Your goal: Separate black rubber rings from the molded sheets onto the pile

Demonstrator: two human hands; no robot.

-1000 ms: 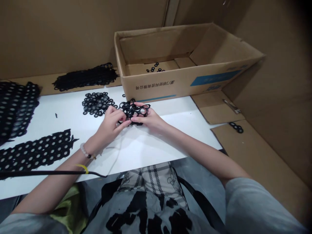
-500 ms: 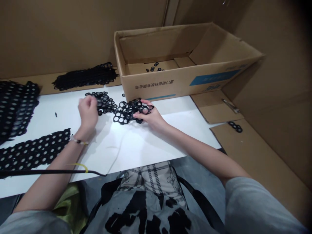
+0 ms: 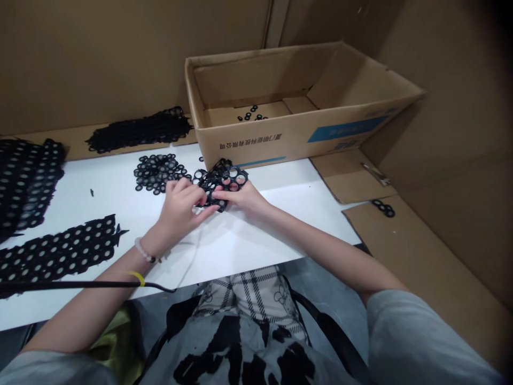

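Note:
A crumpled black perforated rubber sheet (image 3: 237, 174), full of round holes, is pinched in my right hand (image 3: 244, 195) just above the white tabletop. At its left edge is my left hand (image 3: 180, 206), fingers bent and thumb apart from them, pointing toward the sheet. Its fingertips are close to or touching the black rubber; the exact contact is hidden. Just beyond my left hand lies a pile of small black rings (image 3: 154, 172).
An open cardboard box (image 3: 248, 140) with several small rings inside stands behind my hands. Flat perforated sheets (image 3: 64, 248) and a stack of them (image 3: 30, 182) lie left. A bundle of black strips (image 3: 140, 131) rests behind. Metal tweezers (image 3: 374, 174) lie right.
My left hand has moved right and toward me, from the ring pile to the sheet's edge, its closed fingers now apart. My right hand still holds the sheet in nearly the same place.

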